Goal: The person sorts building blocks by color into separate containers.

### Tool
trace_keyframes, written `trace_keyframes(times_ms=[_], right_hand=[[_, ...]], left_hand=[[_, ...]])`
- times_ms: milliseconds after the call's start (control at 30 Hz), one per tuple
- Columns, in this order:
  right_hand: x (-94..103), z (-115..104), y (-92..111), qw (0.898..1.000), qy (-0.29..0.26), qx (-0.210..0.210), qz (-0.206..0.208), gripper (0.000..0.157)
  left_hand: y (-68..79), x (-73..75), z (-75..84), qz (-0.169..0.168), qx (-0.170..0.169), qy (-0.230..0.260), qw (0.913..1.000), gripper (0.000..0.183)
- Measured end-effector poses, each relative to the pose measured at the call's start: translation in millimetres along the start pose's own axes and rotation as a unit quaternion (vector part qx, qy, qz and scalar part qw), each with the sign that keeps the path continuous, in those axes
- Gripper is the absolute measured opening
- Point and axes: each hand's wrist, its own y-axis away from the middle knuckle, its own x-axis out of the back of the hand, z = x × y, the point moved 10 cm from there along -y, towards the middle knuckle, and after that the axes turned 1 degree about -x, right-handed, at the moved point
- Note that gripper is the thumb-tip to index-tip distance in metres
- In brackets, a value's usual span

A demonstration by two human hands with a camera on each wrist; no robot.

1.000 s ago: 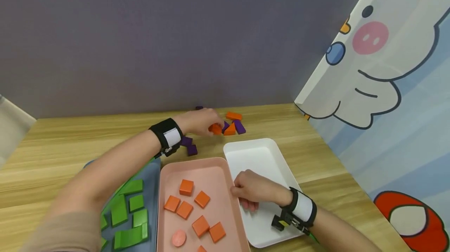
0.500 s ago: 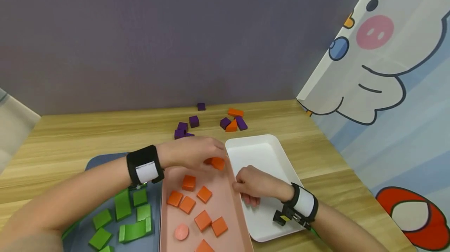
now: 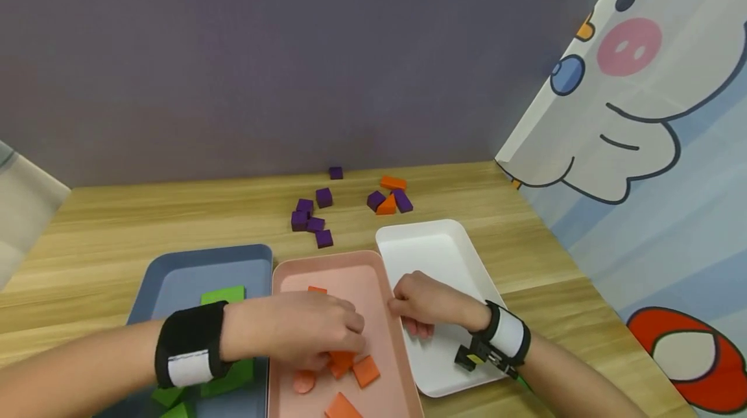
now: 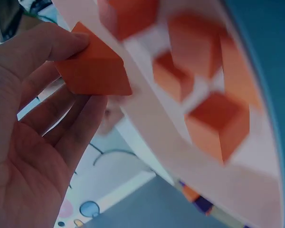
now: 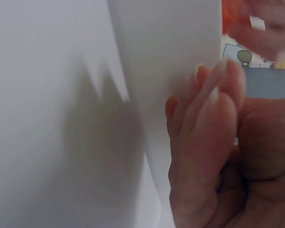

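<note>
My left hand (image 3: 297,330) is over the pink tray (image 3: 373,269). It pinches an orange block (image 4: 92,69) between thumb and fingers, seen best in the left wrist view. Below lie other orange blocks (image 3: 366,372) and a round salmon-coloured piece (image 3: 304,381), partly covered by the hand. My right hand (image 3: 432,304) rests at the wall where the white tray (image 3: 449,236) meets the pink one. Its fingers (image 5: 199,152) are loosely curled beside the tray wall in the right wrist view, with nothing seen in them.
A blue tray (image 3: 198,262) with green blocks (image 3: 224,295) stands on the left. Behind the trays lie several purple blocks (image 3: 323,197), an orange bar (image 3: 393,183) and an orange triangle (image 3: 388,204). A grey wall (image 3: 280,68) closes off the table's back.
My left hand has come from the loose blocks at the back towards me, over the pink tray, with orange in its fingers. The right hand has stayed at the tray wall.
</note>
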Motion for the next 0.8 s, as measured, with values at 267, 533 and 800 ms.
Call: trace_keyframes(times_ms=[267,533,800], right_hand=[[1.6,-2.4,-0.3,1.0,0.003,0.008,-0.006,0.04],[3.6,-0.1,1.3,1.0,0.003,-0.003,0.001,0.039],[1.9,-1.6,1.4,1.0,0.002,0.004,0.0,0.04]], left_hand=[[8.9,-11.3,29.1,-0.042,-0.027,0.073,0.9961,0.024],[12.6,-28.0,36.7,-0.08,-0.018,0.102,0.9914,0.009],[12.7,-37.0,43.4,-0.073,-0.016,0.15,0.9858,0.016]])
